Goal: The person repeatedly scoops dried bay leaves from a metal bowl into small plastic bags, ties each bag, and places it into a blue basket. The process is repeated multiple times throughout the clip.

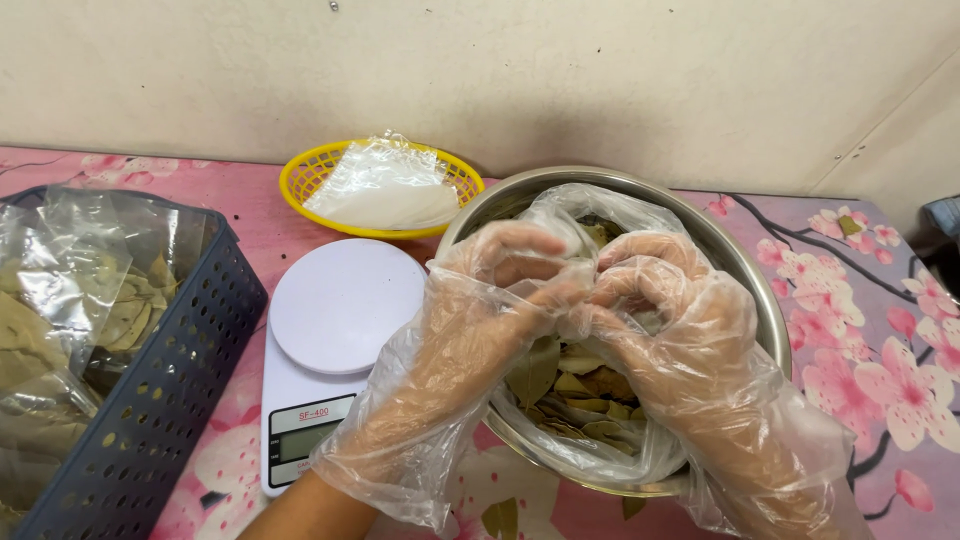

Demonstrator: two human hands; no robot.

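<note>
We see the gloved left hand (pixel 480 300) and right hand (pixel 660 310) meeting knuckle to knuckle above the steel bowl (pixel 745 270). Both hands' fingers curl inward, pinching the clear bag (pixel 575 215) of dried leaves (pixel 570 385) that sits inside the bowl on the counter (pixel 850 330).

Steel bowl (pixel 765 290) flanked left by white scale (pixel 335 330) and yellow basket (pixel 300 180); open tablecloth (pixel 860 300) right of bowl gives passage.

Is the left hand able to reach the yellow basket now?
Probably yes. The left hand is busy pinching the clear bag over the bowl, but only the low scale lies between it and the yellow basket.
</note>
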